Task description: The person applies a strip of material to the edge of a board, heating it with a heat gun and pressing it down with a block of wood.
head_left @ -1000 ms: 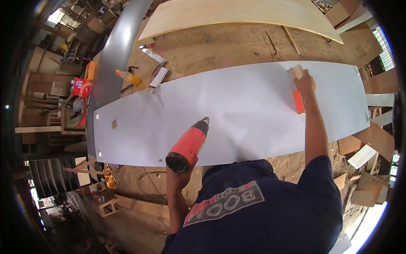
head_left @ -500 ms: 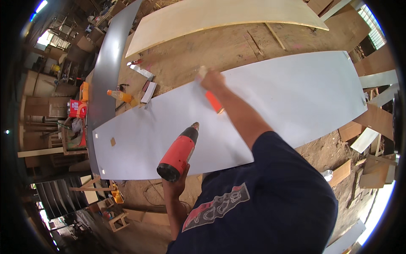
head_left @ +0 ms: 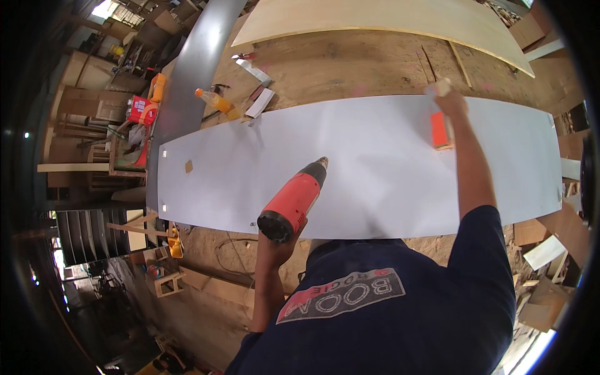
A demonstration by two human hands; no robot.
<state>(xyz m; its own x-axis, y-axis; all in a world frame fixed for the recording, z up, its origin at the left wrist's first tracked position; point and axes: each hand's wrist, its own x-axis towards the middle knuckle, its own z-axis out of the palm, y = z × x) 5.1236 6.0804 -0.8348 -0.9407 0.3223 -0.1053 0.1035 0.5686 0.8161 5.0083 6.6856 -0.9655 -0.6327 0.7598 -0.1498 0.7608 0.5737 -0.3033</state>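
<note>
In my left hand (head_left: 275,250) is a red and black heat gun (head_left: 292,201), its fingers wrapped round the handle. The metal nozzle tilts up and to the right, over a long pale grey-white sheet (head_left: 369,187) that lies across the workbench. My right hand (head_left: 455,105), somewhat blurred, grips a block with an orange face (head_left: 441,130) and a pale wood-coloured end. It is over the right part of the sheet, near the far edge; whether the block presses on the surface, I cannot tell. A small brown patch (head_left: 189,166) sits on the sheet's left end.
Beyond the sheet, the brown bench top (head_left: 350,65) holds a bottle of orange liquid (head_left: 215,102), a white-faced block (head_left: 260,104), a metal strip (head_left: 254,73) and red-handled pliers (head_left: 244,56). A plywood board (head_left: 375,15) lies farther back. A dark glossy panel (head_left: 194,69) runs along the left.
My right hand has carried the orange-faced block to the right along the sheet. The heat gun stays in my left hand, its nozzle tilted a little more rightward. The view has shifted.
</note>
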